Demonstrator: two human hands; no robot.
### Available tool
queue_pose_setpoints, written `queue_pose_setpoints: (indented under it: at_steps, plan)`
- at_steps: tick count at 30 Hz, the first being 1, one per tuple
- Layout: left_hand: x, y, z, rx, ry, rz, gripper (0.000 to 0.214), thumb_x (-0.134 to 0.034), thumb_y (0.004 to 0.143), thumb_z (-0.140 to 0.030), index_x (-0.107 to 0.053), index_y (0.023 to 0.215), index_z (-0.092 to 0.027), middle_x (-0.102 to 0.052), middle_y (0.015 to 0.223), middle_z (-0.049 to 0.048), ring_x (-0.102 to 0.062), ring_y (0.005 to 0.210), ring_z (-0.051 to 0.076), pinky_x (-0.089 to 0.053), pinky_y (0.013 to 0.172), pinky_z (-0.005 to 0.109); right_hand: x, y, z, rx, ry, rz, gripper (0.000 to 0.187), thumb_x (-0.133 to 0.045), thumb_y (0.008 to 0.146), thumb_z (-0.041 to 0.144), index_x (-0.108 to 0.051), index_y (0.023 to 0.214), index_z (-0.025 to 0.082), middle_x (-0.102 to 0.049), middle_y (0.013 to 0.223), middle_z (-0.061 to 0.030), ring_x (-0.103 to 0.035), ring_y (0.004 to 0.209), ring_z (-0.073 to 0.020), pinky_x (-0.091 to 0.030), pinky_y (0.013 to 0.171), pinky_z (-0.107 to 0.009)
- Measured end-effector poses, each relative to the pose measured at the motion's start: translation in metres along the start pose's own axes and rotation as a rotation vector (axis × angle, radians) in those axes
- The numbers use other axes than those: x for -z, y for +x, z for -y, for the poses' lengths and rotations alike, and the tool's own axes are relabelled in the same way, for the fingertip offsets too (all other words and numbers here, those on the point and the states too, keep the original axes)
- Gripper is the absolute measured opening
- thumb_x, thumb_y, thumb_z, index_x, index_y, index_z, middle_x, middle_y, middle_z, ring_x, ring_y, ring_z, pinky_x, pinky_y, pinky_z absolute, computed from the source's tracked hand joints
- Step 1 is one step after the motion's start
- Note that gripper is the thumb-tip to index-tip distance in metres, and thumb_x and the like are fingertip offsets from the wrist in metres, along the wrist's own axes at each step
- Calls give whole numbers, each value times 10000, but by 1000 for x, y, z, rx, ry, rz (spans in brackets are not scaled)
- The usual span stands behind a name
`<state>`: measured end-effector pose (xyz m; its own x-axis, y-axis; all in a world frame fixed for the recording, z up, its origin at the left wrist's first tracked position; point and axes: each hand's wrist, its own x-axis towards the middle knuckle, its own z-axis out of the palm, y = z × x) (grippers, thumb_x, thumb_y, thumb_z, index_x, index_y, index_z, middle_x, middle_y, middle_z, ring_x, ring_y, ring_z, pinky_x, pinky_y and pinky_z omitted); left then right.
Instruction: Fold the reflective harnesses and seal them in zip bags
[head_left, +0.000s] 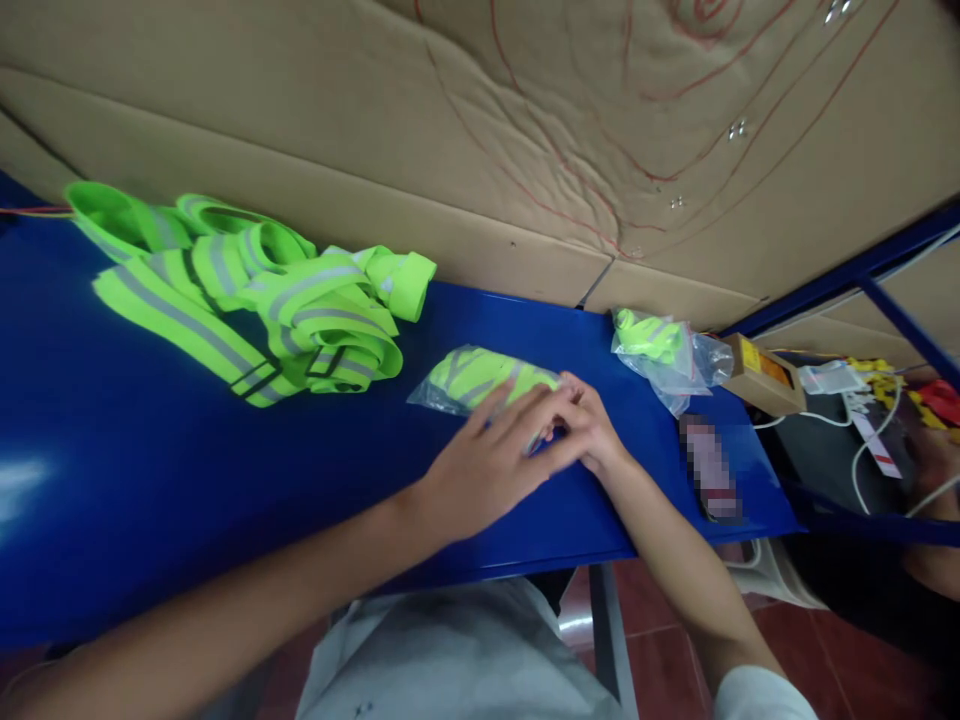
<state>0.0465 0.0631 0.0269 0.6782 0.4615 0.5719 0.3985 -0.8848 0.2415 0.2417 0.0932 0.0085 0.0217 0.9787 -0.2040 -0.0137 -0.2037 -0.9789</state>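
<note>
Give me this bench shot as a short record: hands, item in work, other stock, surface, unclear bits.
left hand: fingers spread over the near right part of the bagged strap; left hand
right hand: at that bag's right end, fingers partly hidden; right hand
item in work: clear bag with a neon-green, grey-striped reflective strap
left stock: tangled loose reflective straps, black buckles showing
right stock: second bagged strap, beside an open cardboard box
surface: blue table
unclear: pixelated object; firmness of either hand's grip
</note>
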Motion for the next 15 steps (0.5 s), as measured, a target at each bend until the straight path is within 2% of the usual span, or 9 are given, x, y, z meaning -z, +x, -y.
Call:
queue_pose_setpoints:
  at_steps: [2,5,7,11,15]
  plan:
    - [4,2,24,6,192,-46,536,-626,961,-163,-523,1487,-193,-553,1525,183,-534,1416,351,-384,1198,555,-3,-7,1,-22,-10,54,491,-828,754,571,-476,766,228,-615,562,40,-585,466,-134,-463,436,-238]
    - [6,-2,45,-46,196,-71,380,-543,991,-154,-605,1365,-132,-682,1376,135,-637,1289,284,-442,1156,456,-3,-14,7,-14,-22,115,522,-872,721,552,-466,775,228,-632,595,39,-613,499,-137,-491,450,-236]
    - [7,-7,50,-61,140,-96,349,-523,1004,-163,-609,1341,-128,-693,1367,119,-638,1289,254,-445,1155,416,1,-17,14,35,-35,155,510,-909,701,498,-504,845,224,-642,689,47,-624,574,-117,-528,514,-230]
    - [10,-13,53,-50,75,-127,384,-546,997,-156,-569,1379,-122,-674,1398,137,-609,1339,243,-443,1171,404,10,-19,23,144,-49,142,418,-824,833,460,-529,1042,251,-616,837,48,-603,664,-100,-529,571,-224]
    - [3,-15,53,-87,17,-109,367,-511,1011,-142,-587,1369,-165,-698,1362,120,-625,1323,239,-449,1179,435,9,-20,15,249,-223,144,319,-811,854,366,-553,985,233,-565,794,50,-534,677,-97,-459,612,-224]
